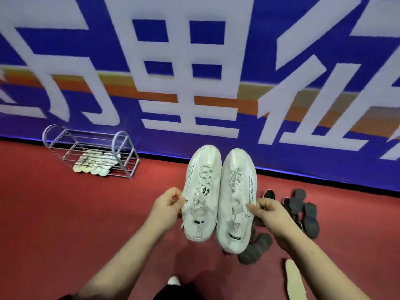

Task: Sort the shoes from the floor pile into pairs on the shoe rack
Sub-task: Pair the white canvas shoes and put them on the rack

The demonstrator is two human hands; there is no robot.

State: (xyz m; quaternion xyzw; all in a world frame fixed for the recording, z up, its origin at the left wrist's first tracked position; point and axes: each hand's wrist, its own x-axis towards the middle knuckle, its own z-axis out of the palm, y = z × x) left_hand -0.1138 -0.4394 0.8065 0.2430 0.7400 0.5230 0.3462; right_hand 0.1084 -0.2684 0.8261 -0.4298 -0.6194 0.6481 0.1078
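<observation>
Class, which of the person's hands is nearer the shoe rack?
Left. The left hand is right of the shoe rack; the right hand is farther right, beyond both white shoes.

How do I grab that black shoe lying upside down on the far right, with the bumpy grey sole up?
From above, I'd say, with thumb and fingers on the two long sides of the black shoe with the chunky grey sole. It lies sole up on the red floor, so its opening faces down and cannot be reached.
</observation>
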